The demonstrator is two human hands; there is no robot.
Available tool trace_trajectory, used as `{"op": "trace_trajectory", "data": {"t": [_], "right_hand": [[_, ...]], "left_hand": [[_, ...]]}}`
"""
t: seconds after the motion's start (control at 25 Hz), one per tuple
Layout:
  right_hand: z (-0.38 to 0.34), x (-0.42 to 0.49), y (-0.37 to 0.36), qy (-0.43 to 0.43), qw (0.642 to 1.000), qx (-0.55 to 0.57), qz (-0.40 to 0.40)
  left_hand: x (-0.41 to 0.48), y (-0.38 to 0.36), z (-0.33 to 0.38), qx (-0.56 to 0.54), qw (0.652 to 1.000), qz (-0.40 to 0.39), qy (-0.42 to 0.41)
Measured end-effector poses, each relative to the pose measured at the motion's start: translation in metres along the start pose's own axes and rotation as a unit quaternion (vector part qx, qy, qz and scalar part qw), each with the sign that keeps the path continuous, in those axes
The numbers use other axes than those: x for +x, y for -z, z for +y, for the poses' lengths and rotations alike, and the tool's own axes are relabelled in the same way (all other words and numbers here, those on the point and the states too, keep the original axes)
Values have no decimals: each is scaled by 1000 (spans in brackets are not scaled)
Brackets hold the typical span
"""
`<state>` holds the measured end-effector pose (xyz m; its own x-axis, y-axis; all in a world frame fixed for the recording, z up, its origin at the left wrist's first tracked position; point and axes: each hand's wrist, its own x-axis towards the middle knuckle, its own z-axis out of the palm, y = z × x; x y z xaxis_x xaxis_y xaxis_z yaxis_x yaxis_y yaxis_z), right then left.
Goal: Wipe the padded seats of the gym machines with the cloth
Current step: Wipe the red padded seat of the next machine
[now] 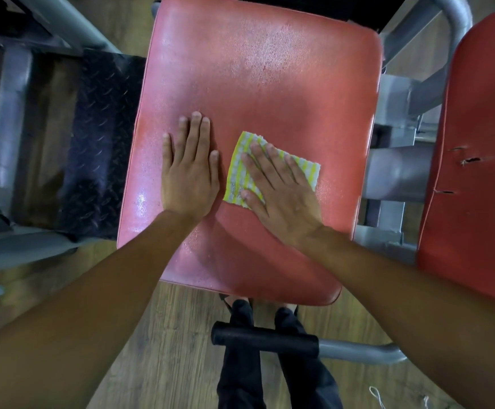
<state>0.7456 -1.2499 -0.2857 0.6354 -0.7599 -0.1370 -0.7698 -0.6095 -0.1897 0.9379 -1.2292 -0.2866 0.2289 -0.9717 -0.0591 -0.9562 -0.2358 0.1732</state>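
A red padded seat (258,69) fills the middle of the head view, its surface glistening with wet patches. My left hand (190,169) lies flat on the pad, palm down, fingers straight and together, holding nothing. Just to its right, my right hand (281,193) presses flat on a yellow-and-white striped cloth (242,172), fingers spread over it. The cloth lies folded on the seat, partly hidden under my palm.
A second red pad (482,172) with small tears stands at the right edge. Grey metal frame tubes (399,172) run between the two pads. A dark tread-plate step (104,143) lies to the left. A black foam roller bar (265,339) crosses below the seat, above a wooden floor.
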Motion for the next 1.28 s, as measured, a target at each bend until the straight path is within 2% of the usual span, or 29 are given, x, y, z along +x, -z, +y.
{"op": "trace_trajectory", "data": {"t": [0.4,0.48,0.56,0.6,0.64,0.76,0.84,0.92,1.04,1.16,1.28], "right_hand": [[-46,-56,-7,-7,999,-16,-48],[-47,-56,3,-11,996,67,-60],[-38,-54,21,-49,967,241,-73],[-30,-53,29,-85,948,302,-56],[-18,-52,34,-123,940,317,-27],[21,-39,39,-181,939,291,38],[41,-27,36,-195,936,292,33],[50,-19,33,-195,941,277,8],[50,-21,28,-180,950,253,-9],[49,-21,24,-180,950,254,2],[44,-19,23,-199,949,246,1]], "left_hand": [[-1,-1,0,-11,1000,3,4],[0,1,0,-22,1000,1,0],[-2,6,4,-42,999,9,18],[-7,9,10,-53,998,20,42],[-15,13,21,-67,995,31,73],[-54,23,77,-126,978,43,162],[-73,23,117,-157,956,24,246],[-76,14,146,-181,920,-13,346],[-68,-3,169,-197,885,-31,421],[-65,-15,170,-165,892,8,421],[-88,-20,156,-129,939,29,317]]}}
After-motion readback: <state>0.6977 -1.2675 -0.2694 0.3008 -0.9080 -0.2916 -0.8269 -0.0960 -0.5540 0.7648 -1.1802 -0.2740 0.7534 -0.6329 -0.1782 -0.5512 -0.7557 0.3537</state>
